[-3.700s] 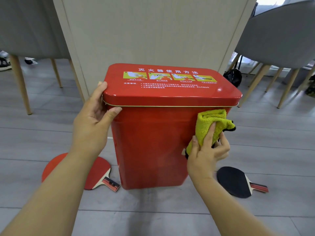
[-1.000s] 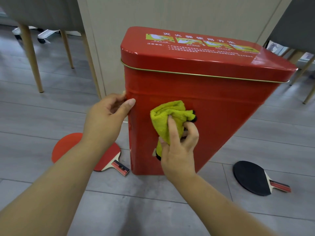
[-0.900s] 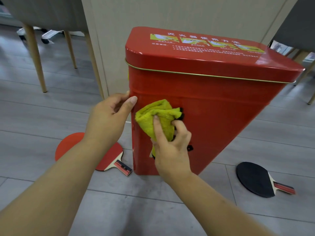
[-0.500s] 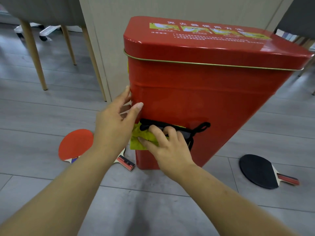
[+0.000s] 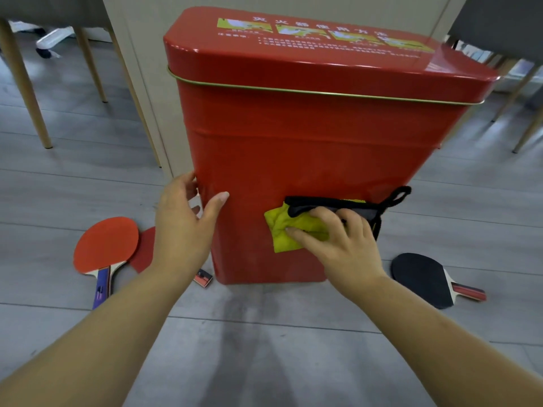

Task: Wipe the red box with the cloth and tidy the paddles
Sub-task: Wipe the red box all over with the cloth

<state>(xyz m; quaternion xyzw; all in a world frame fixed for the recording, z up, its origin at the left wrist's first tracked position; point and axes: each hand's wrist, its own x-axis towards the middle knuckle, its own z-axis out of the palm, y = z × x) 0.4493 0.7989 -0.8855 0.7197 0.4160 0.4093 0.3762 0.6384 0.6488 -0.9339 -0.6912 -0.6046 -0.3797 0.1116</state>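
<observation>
A tall red box [image 5: 308, 136] with a lid stands on the grey floor. My left hand [image 5: 182, 221] grips its left front corner, thumb on the front face and fingers round the side. My right hand [image 5: 340, 242] presses a yellow cloth [image 5: 282, 233] with black trim flat against the lower front of the box, fingers spread over it. A red paddle with a purple handle [image 5: 105, 245] lies on the floor to the left. A second red paddle [image 5: 145, 251] lies partly behind my left arm. To the right lies a black paddle [image 5: 420, 277].
A beige panel [image 5: 141, 83] stands right behind the box. Wooden chair legs [image 5: 26, 92] stand at the far left, and more chair legs [image 5: 526, 124] at the far right. Bare grey floor [image 5: 264, 348] stretches in front of the box.
My right hand slid the cloth down the front of the box and then to the right. My left hand moved lower on the left corner. The purple-handled paddle came into view.
</observation>
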